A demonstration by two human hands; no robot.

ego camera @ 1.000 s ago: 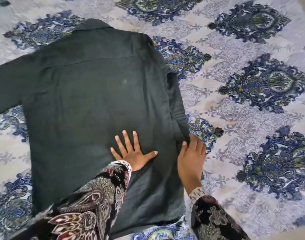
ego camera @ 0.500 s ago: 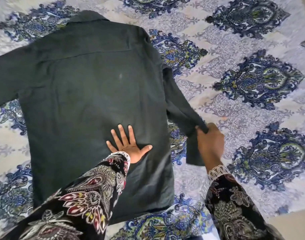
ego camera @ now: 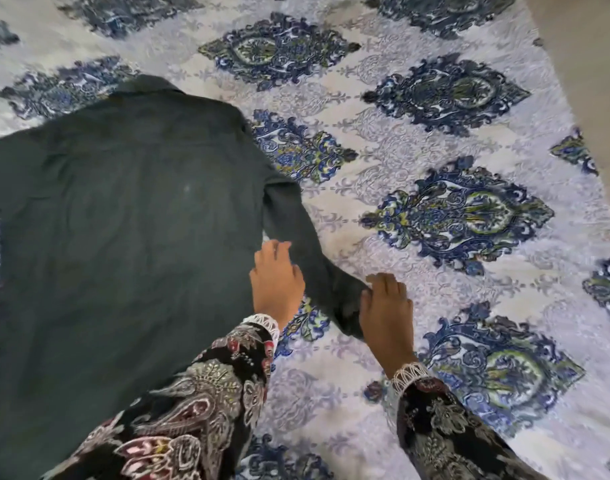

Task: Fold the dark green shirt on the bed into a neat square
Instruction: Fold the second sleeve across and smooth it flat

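Right hand (ego camera: 386,306) pinches shirt (ego camera: 123,237) cuff — left hand (ego camera: 276,275) flat.

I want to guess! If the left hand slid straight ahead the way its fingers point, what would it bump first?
Probably the shirt's sleeve: the left hand points up the bed, fingertips already at the sleeve, where it joins the dark green shirt.

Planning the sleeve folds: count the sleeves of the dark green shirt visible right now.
2. One long dark green sleeve stretches out on the right, between the left hand and right hand. The other sleeve runs off the left edge, mostly out of view.
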